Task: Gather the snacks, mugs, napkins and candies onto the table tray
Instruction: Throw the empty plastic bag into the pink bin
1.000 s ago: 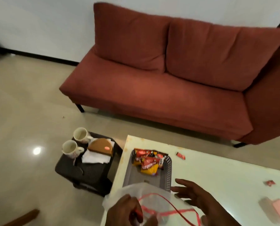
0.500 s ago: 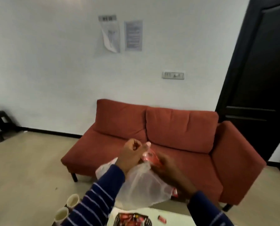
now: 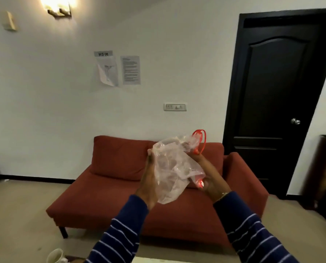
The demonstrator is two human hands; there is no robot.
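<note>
Hands: I see two, left hand (image 3: 148, 179) and right hand (image 3: 208, 176), both gripping one clear plastic bag (image 3: 174, 168) raised before the sofa (image 3: 120, 186).
Mugs: one mug (image 3: 55, 256), bottom left edge.

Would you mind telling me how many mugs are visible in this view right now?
1. A white mug shows at the bottom left edge, partly cut off by the frame, left of the striped left sleeve. Other mugs may lie below the view.
</note>
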